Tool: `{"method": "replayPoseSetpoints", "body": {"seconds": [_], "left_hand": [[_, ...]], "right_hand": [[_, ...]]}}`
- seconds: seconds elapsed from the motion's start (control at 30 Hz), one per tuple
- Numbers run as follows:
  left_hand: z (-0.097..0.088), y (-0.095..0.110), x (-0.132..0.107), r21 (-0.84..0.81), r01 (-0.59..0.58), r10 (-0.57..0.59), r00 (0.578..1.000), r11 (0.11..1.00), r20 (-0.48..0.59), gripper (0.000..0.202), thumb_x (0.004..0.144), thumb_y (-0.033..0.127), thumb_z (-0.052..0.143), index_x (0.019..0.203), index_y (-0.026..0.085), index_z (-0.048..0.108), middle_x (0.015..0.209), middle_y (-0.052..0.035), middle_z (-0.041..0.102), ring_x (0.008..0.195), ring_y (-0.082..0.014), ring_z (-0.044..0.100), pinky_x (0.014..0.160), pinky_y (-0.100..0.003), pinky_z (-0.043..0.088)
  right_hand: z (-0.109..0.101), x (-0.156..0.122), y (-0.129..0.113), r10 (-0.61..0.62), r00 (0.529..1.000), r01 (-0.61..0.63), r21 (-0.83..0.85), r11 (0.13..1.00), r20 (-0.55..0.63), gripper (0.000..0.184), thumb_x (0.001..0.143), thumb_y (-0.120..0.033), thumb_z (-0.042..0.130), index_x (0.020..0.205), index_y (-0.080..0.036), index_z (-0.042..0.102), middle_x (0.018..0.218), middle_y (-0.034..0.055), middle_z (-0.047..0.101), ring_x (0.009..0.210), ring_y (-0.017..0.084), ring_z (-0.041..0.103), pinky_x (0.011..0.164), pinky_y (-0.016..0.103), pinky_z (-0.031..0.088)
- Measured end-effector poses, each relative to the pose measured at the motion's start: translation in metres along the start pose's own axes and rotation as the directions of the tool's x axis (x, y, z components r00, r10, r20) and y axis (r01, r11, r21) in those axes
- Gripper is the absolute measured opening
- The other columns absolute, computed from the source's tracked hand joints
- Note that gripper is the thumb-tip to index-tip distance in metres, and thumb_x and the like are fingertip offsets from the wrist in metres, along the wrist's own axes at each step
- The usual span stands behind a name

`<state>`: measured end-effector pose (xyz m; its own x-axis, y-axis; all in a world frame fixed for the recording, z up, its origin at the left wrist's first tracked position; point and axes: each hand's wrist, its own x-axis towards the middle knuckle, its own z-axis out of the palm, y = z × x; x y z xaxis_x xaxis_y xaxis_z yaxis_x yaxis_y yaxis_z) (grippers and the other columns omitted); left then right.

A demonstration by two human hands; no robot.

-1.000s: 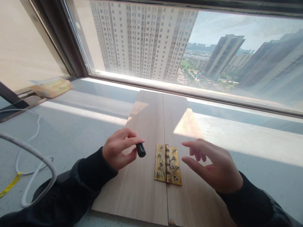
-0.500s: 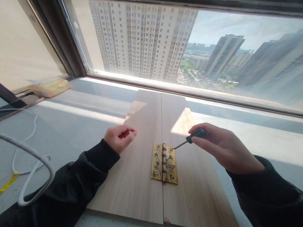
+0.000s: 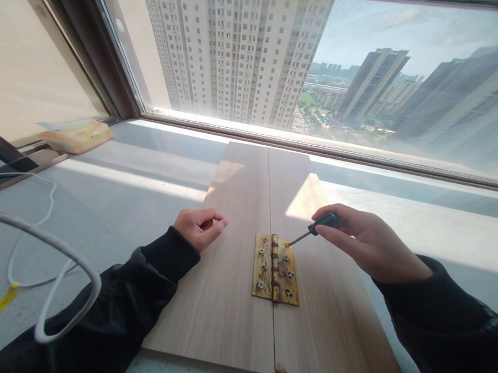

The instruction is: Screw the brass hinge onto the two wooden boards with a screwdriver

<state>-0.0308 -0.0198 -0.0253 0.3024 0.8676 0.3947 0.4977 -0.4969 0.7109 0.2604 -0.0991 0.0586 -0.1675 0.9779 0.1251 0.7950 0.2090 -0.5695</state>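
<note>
A worn brass hinge (image 3: 275, 270) lies flat across the seam between two pale wooden boards (image 3: 236, 192), with several cross-head screws in its leaves. My right hand (image 3: 363, 239) grips the black handle of a screwdriver (image 3: 324, 223) between thumb and fingers. The shaft slants down to the left, and its tip is at the top screw of the hinge's right leaf. My left hand (image 3: 199, 227) is over the left board, apart from the hinge. Its fingers are curled in and the thumb meets the index finger; anything inside them is hidden.
The boards rest on a pale speckled sill (image 3: 150, 163) beneath a window. A white cable (image 3: 67, 247) with a yellow tag (image 3: 6, 300) loops at the left, partly in front of my left sleeve. A soft yellow-orange packet (image 3: 78, 136) sits in the far left corner.
The view has shifted a little, so the boards and hinge appear slightly further right. The screwdriver tip stays at the same screw, and both hands keep nearly the same pose.
</note>
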Motion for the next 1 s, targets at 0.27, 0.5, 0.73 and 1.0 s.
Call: {"method": "replayPoseSetpoints", "body": {"seconds": [0.27, 0.5, 0.73, 1.0], "left_hand": [[-0.001, 0.003, 0.000, 0.004, 0.004, -0.004, 1.000, 1.000, 0.018, 0.025, 0.074, 0.034, 0.057, 0.064, 0.013, 0.067, 0.041, 0.0060, 0.035, 0.041, -0.0065, 0.032, 0.042, -0.020, 0.028], [-0.001, -0.002, 0.001, 0.004, -0.002, 0.002, 0.999, 1.000, 0.037, 0.026, 0.075, 0.033, 0.057, 0.064, 0.012, 0.067, 0.040, 0.0055, 0.037, 0.040, -0.0058, 0.033, 0.042, -0.019, 0.029], [0.000, -0.005, 0.001, 0.002, -0.004, 0.004, 0.999, 1.000, 0.039, 0.026, 0.075, 0.032, 0.057, 0.064, 0.012, 0.068, 0.040, 0.0051, 0.040, 0.039, -0.0054, 0.035, 0.041, -0.017, 0.029], [-0.001, -0.003, 0.002, 0.009, -0.008, 0.008, 0.999, 1.000, 0.044, 0.025, 0.074, 0.032, 0.057, 0.064, 0.012, 0.068, 0.040, 0.0047, 0.041, 0.039, -0.0055, 0.035, 0.041, -0.018, 0.030]], "right_hand": [[0.000, -0.001, -0.002, -0.064, 0.998, 0.062, -0.084, 0.995, -0.017, 0.023, 0.085, -0.039, 0.052, 0.096, -0.020, 0.060, 0.083, 0.0043, 0.063, 0.066, 0.015, 0.056, 0.055, 0.029, 0.047], [0.006, -0.002, -0.008, -0.245, 0.967, 0.243, -0.030, 0.970, -0.072, 0.040, 0.085, -0.023, 0.053, 0.125, -0.022, 0.051, 0.098, 0.0065, 0.064, 0.073, 0.013, 0.061, 0.055, 0.025, 0.051], [0.006, -0.002, -0.007, -0.293, 0.956, 0.292, 0.080, 0.953, 0.003, 0.041, 0.087, -0.016, 0.049, 0.127, -0.026, 0.049, 0.105, 0.0030, 0.067, 0.066, 0.008, 0.064, 0.061, 0.023, 0.054], [0.003, 0.002, -0.010, -0.287, 0.954, 0.262, -0.229, 0.938, -0.083, 0.021, 0.085, -0.031, 0.055, 0.100, -0.019, 0.063, 0.066, -0.0011, 0.067, 0.039, 0.008, 0.052, 0.045, 0.025, 0.045]]}}
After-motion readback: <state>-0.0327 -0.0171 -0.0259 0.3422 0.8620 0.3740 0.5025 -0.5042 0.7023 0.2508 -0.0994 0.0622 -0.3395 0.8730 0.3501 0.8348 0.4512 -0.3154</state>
